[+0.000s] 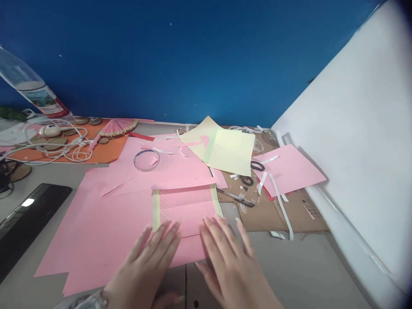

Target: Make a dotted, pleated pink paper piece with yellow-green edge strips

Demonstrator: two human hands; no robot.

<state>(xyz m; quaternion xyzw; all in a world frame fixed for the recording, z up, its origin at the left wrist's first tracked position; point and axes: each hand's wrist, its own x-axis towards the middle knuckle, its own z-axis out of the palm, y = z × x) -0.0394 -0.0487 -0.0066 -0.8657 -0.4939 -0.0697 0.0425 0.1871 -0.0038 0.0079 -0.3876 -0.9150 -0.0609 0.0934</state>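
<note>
My left hand [146, 262] lies flat with its fingers stretched out on pink paper, fingertips on the near fold of a pink sheet [188, 210] edged with pale green strips. My right hand [228, 257] rests beside it, fingers spread and flat, pressing the same folded sheet at its right lower corner. Neither hand grips anything. The folded sheet sits on top of larger pink sheets [106, 223] spread over the grey table [289, 270].
Yellow sheets [230, 150], a clear tape ring [146, 160], scissors [252, 171], a pen [236, 197] and brown cardboard [289, 212] lie beyond. A pink sheet [288, 169] is at right by a white board [354, 150]. Left: black device [25, 219], cables [61, 143], bottle [32, 88], pink paper fan [117, 126].
</note>
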